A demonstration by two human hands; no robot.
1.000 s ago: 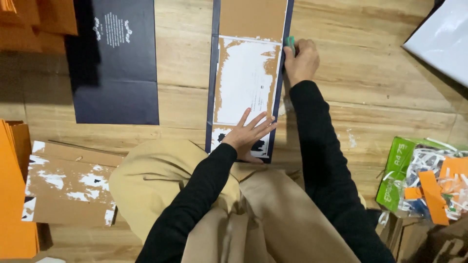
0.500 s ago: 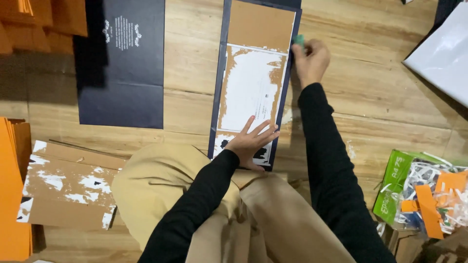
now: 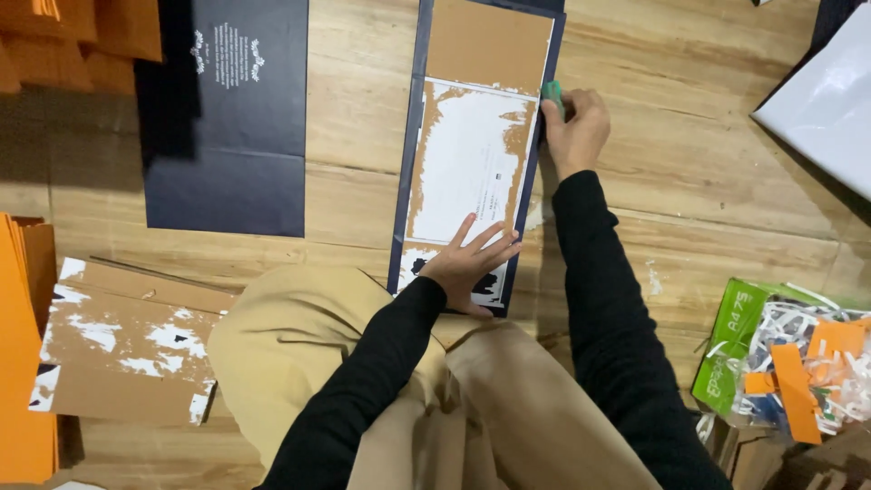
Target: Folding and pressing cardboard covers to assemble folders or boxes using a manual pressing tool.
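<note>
A long flattened cardboard panel [image 3: 472, 118] lies on the wooden floor in front of me, brown inside with torn white paper patches and a dark blue border. My left hand [image 3: 470, 261] presses flat on its near end, fingers spread. My right hand [image 3: 573, 127] rests at the panel's right edge, closed around a small green tool [image 3: 552, 92] whose tip touches that edge. Both sleeves are black; my knees in tan trousers sit just below the panel.
A dark blue printed panel [image 3: 231, 127] lies to the left. A torn brown board [image 3: 127, 340] sits at lower left beside orange sheets [image 3: 23, 363]. More orange boards [image 3: 82, 36] are at top left. A green bag of paper scraps [image 3: 789, 363] stands right; a white sheet [image 3: 826, 100] top right.
The right hand with the green tool has slid slightly along the panel's right edge; the view has shifted a little. The left hand stays pressed on the near end.
</note>
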